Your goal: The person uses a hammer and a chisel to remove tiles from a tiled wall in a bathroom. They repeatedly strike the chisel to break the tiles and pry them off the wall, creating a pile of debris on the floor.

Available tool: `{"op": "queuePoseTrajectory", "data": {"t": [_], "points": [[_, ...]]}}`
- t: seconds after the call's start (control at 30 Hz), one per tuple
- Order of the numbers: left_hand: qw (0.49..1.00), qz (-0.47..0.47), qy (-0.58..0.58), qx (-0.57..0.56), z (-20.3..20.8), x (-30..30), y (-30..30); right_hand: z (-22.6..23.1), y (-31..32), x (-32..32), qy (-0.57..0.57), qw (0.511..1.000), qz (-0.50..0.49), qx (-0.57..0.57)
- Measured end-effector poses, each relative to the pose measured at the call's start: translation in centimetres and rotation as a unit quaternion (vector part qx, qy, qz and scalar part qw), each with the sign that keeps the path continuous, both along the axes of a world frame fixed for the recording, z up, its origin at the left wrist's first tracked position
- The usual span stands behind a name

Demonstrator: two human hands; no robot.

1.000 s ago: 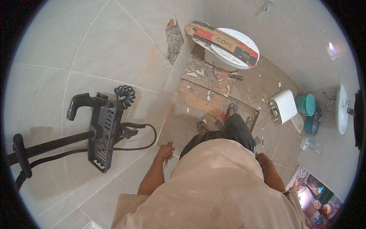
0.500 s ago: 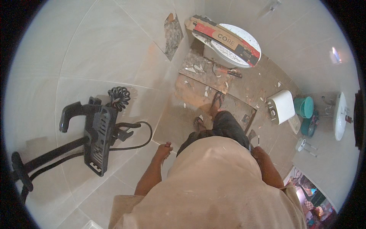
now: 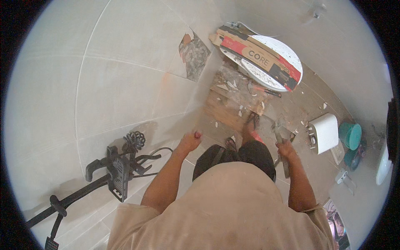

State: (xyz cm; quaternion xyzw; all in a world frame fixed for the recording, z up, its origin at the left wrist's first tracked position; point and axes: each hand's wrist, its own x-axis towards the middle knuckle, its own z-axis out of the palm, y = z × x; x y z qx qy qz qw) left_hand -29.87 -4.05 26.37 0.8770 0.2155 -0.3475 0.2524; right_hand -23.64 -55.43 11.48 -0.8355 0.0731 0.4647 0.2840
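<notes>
My left hand (image 3: 189, 142) is closed around a small tool with a red end (image 3: 197, 134); the fingers hide most of it. It is held in front of the tiled wall, left of my legs. My right hand (image 3: 286, 148) grips the grey handle of a hammer (image 3: 278, 134), whose blurred head points away from me over the floor. The handle's butt sticks out below the fist. Up ahead on the left wall is a broken-out patch (image 3: 194, 56) with rough grey and reddish masonry showing.
A long cardboard box (image 3: 258, 56) lies across the toilet (image 3: 287, 48). Tile shards (image 3: 227, 85) and an orange-and-black-handled tool (image 3: 268, 91) litter the floor. To the right stand a white cistern (image 3: 325, 133) and a teal bucket (image 3: 353, 136). A black stand (image 3: 83, 193) leans in from the left.
Both hands have risen forward, away from my body. The hammer now points ahead in my right hand. My view has shifted, so the stand appears lower and the toilet farther right.
</notes>
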Motion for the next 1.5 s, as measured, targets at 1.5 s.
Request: {"op": "queuePoseTrajectory", "data": {"t": [1.5], "points": [[0.975,-0.132,-0.177,-0.020,0.0,44.4,8.0,13.6,30.9,22.9,-0.239,0.929,-0.153,0.239]]}}
